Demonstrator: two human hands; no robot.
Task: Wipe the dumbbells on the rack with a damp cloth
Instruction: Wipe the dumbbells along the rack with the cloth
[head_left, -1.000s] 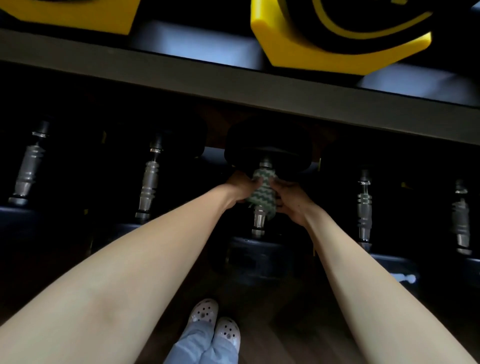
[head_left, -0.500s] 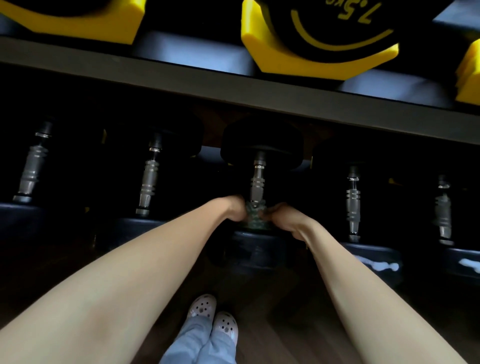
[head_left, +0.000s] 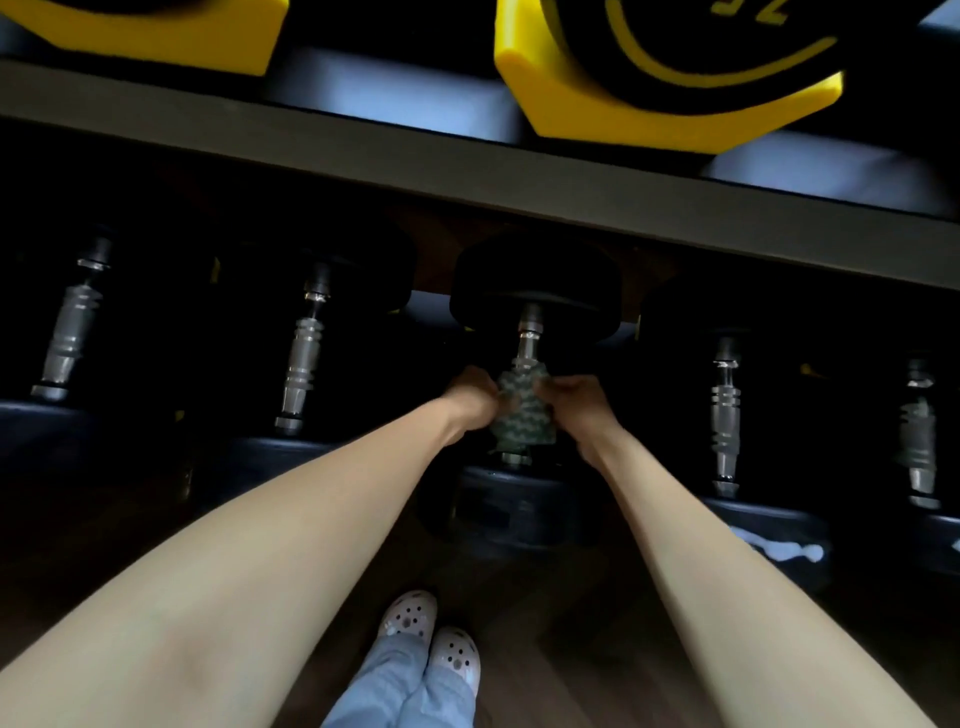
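A green and white patterned cloth is wrapped round the metal handle of the middle dumbbell on the dark lower shelf. My left hand grips the cloth from the left side. My right hand grips it from the right side. The handle's upper end shows bare above the cloth; its lower end peeks out just above the near black head. Both fingers curl round the cloth and are partly hidden behind it.
More dumbbells with ridged metal handles lie to the left and right on the same shelf. A grey rack rail crosses above, with yellow and black dumbbell heads on the upper shelf. My feet in white clogs stand on the wooden floor.
Both hands slid the cloth down the handle to its near end, then back up to the middle of the handle.
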